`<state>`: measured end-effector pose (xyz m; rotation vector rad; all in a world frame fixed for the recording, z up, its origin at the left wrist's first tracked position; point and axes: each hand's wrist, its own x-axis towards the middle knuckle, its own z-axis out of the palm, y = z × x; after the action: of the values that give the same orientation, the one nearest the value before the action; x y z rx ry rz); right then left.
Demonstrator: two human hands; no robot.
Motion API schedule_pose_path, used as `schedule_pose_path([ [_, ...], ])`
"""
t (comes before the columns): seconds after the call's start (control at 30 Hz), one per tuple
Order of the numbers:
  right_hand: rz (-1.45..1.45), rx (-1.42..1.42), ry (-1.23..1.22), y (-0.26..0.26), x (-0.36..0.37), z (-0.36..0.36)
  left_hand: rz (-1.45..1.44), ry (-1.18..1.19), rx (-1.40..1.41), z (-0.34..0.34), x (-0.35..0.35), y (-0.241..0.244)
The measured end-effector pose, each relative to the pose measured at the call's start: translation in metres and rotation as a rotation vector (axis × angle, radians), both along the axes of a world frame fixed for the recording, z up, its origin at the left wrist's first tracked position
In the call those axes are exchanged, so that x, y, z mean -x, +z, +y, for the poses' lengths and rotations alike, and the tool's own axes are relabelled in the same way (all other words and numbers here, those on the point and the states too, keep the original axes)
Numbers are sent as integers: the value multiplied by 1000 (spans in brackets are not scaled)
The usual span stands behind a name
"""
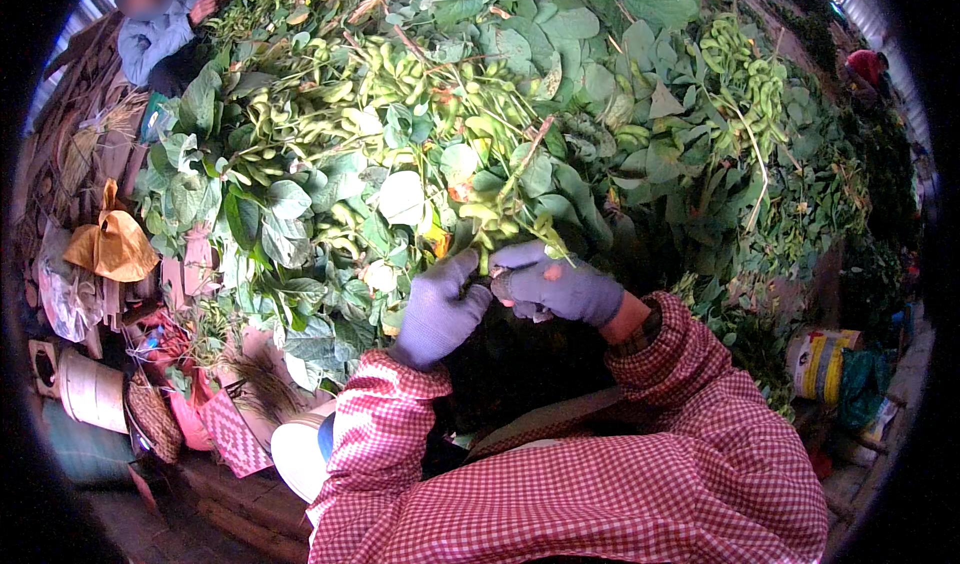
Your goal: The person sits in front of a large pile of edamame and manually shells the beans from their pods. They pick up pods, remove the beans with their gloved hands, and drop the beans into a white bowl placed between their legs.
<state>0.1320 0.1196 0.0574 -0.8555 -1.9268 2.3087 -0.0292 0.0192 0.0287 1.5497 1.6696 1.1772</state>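
Observation:
My left hand [442, 309], in a grey-purple knit glove, has its thumb and forefinger at a green soybean pod [484, 258]. Close by on the right, my right hand [559, 285] wears a matching glove that looks worn through at a finger and on the back. Its fingers are curled, and what lies inside them is hidden. A pod-bearing sprig [550, 232] shows just beyond its knuckles. From the heap of cut soybean plants [405, 83], a brownish stalk [534, 147] with a cluster of pods [489, 217] runs down towards both hands.
Another person [157, 35] sits at the far left of the heap. At left lie an orange bag [112, 245], a white bucket [94, 391] and a red-and-white patterned bag [236, 433]. A yellow-and-white container [825, 365] stands at right. Someone in red [866, 65] is far back.

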Motion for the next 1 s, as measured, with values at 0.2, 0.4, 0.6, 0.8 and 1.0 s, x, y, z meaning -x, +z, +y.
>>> schedule_pose_path([
  [0.2, 16, -151, -54, 0, 1, -4, 17, 58, -151, 1, -4, -3],
  [0.4, -35, -187, -60, 4, 0, -2, -1202, 79, 401, -2, 8, 4],
  [0.6, 40, -220, 2, 0, -4, 3, -775, 37, 349, 2, -1, 9],
  [0.8, -1, -151, -40, -4, -1, 4, -1127, 102, 323, 1, -3, 2],
  [1.0, 63, -657, 71, -7, 4, 11, -1078, 184, 376, 6, -5, 1],
])
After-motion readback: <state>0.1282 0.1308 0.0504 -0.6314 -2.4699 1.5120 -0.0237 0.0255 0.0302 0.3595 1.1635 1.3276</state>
